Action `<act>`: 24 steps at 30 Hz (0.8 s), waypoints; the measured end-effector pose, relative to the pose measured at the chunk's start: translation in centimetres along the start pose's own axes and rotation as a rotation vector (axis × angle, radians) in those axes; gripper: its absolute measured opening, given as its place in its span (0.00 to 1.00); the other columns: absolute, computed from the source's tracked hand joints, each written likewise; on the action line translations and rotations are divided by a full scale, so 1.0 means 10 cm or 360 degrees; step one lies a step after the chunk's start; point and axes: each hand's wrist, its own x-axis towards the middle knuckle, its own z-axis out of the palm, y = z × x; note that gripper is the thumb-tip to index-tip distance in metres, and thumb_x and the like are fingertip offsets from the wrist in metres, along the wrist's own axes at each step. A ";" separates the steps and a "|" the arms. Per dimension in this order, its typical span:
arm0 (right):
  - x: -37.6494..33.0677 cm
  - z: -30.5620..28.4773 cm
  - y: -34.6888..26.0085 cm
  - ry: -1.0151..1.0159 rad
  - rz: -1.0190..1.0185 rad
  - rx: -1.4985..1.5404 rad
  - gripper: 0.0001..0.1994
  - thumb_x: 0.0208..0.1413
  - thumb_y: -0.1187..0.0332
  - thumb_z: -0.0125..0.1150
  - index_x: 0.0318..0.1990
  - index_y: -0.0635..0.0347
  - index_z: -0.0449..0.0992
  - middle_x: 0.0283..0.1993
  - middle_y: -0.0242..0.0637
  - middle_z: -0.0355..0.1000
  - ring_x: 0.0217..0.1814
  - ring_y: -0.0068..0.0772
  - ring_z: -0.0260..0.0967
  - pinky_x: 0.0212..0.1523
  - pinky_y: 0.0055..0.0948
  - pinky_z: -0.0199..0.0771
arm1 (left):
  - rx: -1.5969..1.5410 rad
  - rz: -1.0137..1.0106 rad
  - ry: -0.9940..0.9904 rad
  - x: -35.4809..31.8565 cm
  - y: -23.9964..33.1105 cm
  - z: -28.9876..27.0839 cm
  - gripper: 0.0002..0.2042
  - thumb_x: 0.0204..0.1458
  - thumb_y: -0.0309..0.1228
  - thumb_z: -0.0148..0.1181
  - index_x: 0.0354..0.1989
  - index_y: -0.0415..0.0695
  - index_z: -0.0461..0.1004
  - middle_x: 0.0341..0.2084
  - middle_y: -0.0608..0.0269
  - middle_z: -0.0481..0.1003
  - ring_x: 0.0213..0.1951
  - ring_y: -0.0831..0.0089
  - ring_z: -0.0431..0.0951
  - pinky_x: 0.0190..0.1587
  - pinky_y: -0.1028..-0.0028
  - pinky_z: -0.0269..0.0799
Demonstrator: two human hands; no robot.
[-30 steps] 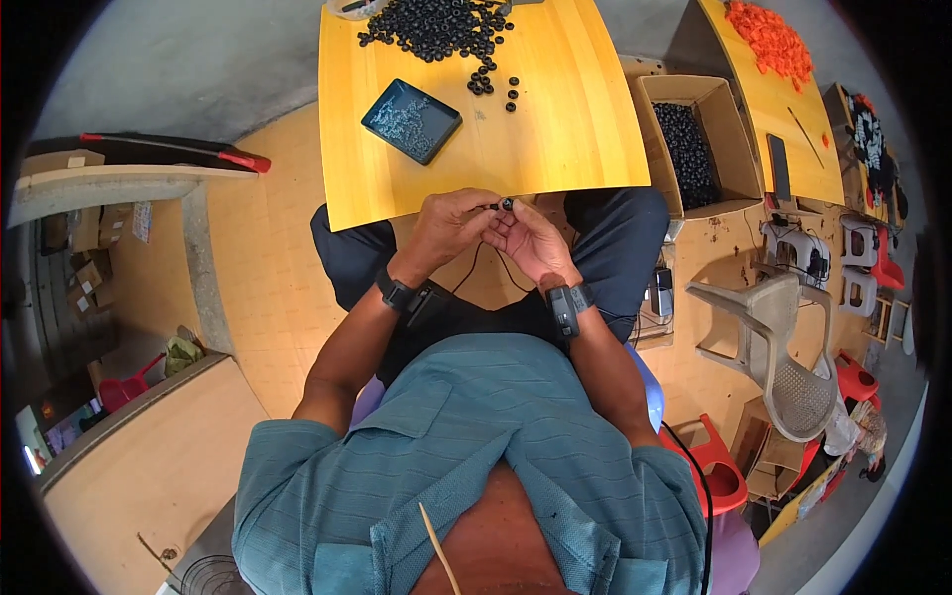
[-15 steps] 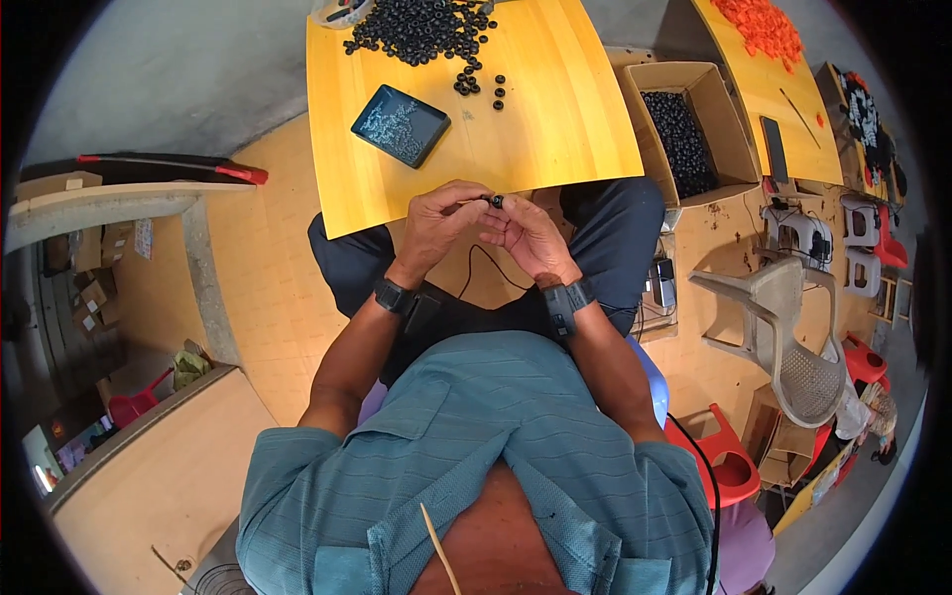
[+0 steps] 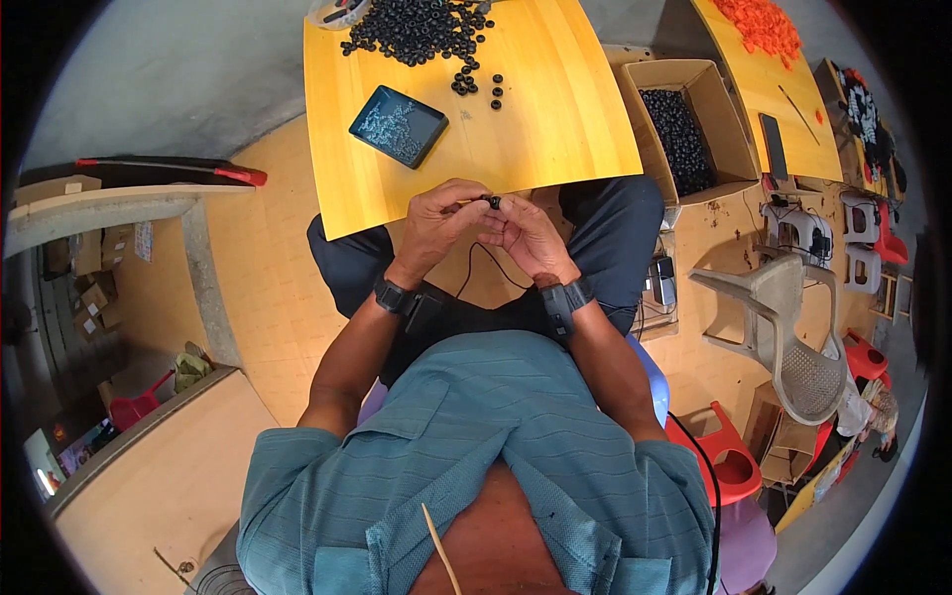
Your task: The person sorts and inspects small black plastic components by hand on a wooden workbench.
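Between the fingertips of both hands, just over the near edge of the yellow table [image 3: 555, 119], is a small round black part [image 3: 493, 202], probably like the black rings on the table. My left hand [image 3: 441, 218] pinches it from the left, and my right hand [image 3: 531, 233] grips its right side with thumb and fingers. Ahead of my left hand lies a black tray [image 3: 433, 127] with many small silvery pieces [image 3: 390, 127] in it. Several loose black rings [image 3: 497, 91] sit beyond the tray, close to a big pile of them [image 3: 412, 30].
A cardboard box [image 3: 729, 139] full of black parts [image 3: 677, 139] stands right of the table. Farther right, another table [image 3: 773, 109] bears an orange heap [image 3: 759, 28]. A grey plastic chair [image 3: 783, 307] and a red stool [image 3: 724, 461] are at my right; a wooden panel [image 3: 159, 476] is at left.
Both hands stay almost in place, still pinching the small black part. The tray, rings and pile lie as before; the view has shifted very slightly.
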 end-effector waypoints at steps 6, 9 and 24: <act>0.00 -0.01 0.00 -0.0019 -0.0013 -0.0039 0.14 0.64 0.62 0.58 0.51 0.61 0.75 0.48 0.37 0.77 0.50 0.32 0.76 0.49 0.36 0.78 | 0.0026 0.0023 0.0003 0.00 0.04 0.02 0.07 0.54 0.22 0.63 0.40 0.35 0.79 0.37 0.60 0.79 0.37 0.77 0.79 0.38 0.79 0.75; 0.02 -0.05 0.03 -0.0005 0.0009 -0.0038 0.14 0.64 0.62 0.57 0.51 0.61 0.76 0.48 0.36 0.77 0.50 0.30 0.76 0.49 0.36 0.78 | 0.0217 0.0110 0.0005 0.01 0.06 0.02 0.07 0.52 0.22 0.64 0.39 0.35 0.79 0.34 0.59 0.79 0.35 0.75 0.79 0.37 0.78 0.75; 0.01 -0.05 0.07 0.0028 0.0024 -0.0100 0.15 0.65 0.61 0.56 0.51 0.61 0.75 0.47 0.37 0.78 0.47 0.31 0.76 0.49 0.34 0.77 | 0.0918 0.0556 -0.0101 0.08 0.15 -0.03 0.08 0.46 0.25 0.67 0.35 0.40 0.78 0.29 0.56 0.78 0.31 0.59 0.80 0.32 0.69 0.75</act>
